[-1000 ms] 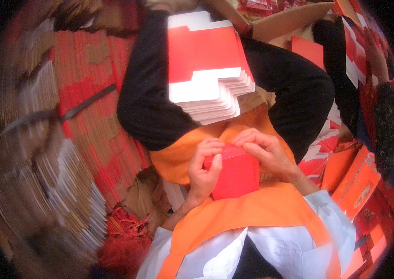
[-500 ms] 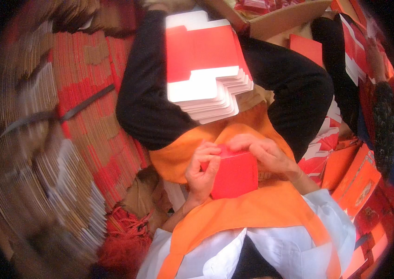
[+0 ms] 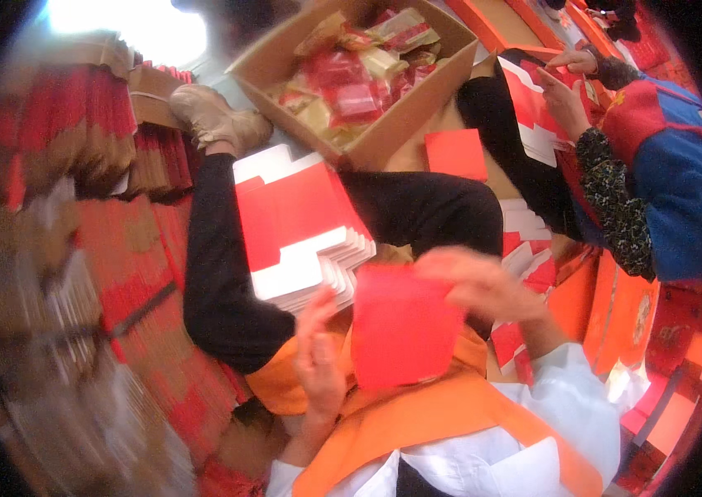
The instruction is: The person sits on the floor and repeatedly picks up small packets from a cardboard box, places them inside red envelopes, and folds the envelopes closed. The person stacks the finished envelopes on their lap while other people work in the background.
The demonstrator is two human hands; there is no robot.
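A red box (image 3: pixel 407 331) is in front of my orange apron, smeared a little by motion. My right hand (image 3: pixel 487 286) is at its upper right edge, thumb and fingers closed on it, though blurred. My left hand (image 3: pixel 319 364) stands beside the box on the left, apart from it, with its fingers stretched up and nothing in them. A stack of flat red and white card blanks (image 3: pixel 301 219) lies on my left leg, just beyond my left hand.
Dense rows of red, brown and white folded card (image 3: pixel 139 298) line the left side. Ahead stands a cardboard carton (image 3: pixel 438 95) with red and gold packets. A red square box (image 3: pixel 456 155) is beside it. At right, a co-worker's hands (image 3: pixel 564 103) hold card blanks.
My view has shifted up, bringing the carton and co-worker into sight. My left hand has let go of the red box and moved off it; my right hand has the box raised nearer.
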